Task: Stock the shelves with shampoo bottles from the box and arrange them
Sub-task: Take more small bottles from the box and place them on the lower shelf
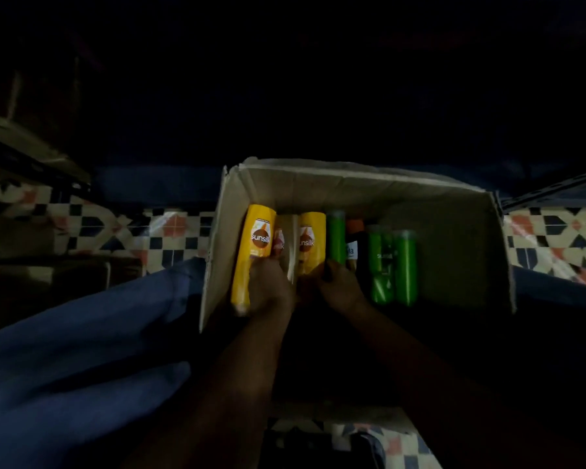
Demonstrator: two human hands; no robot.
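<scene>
Reaching into the cardboard box (352,184) on the tiled floor (170,231), both hands work among the bottles. Counted in box: two yellow bottles (256,245), three green bottles (405,265), one dark bottle (356,248). Left hand (268,286) curls round the leftmost yellow bottle; right hand (339,286) grips something at box centre, exactly which bottle unclear.
</scene>
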